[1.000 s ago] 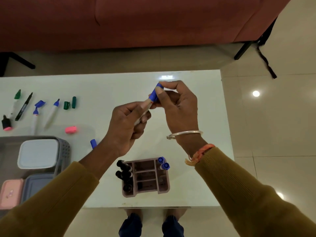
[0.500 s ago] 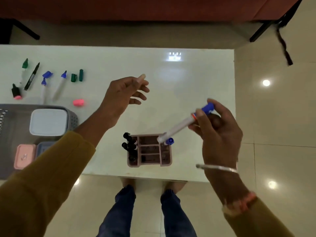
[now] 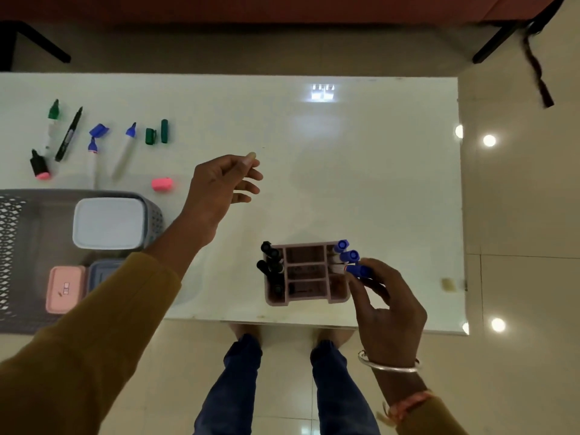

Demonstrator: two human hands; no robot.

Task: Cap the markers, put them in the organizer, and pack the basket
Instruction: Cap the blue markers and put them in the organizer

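Note:
A mauve organizer (image 3: 306,301) stands near the table's front edge. Black-capped markers (image 3: 271,262) fill its left column and two blue-capped markers (image 3: 345,251) stand in its right column. My right hand (image 3: 387,304) pinches the cap of a third blue-capped marker (image 3: 357,270), whose barrel is inside the right column. My left hand (image 3: 221,189) hovers over the table with fingers apart and holds nothing. Uncapped markers lie at the far left: green (image 3: 51,120), black (image 3: 69,135), two blue (image 3: 125,149), a pink highlighter (image 3: 39,164). Loose caps lie near them: blue (image 3: 99,129), green (image 3: 156,133), pink (image 3: 162,184).
A grey perforated basket (image 3: 9,246) sits at the left front with a white box (image 3: 108,222), a pink box (image 3: 64,288) and a grey-blue box (image 3: 102,274) in it. The white table (image 3: 361,171) ends at the right over tiled floor. A red sofa runs behind.
The hands parted after capping the blue marker. My right hand carried it down and set it into the organizer's right column. My left hand stayed open over the table.

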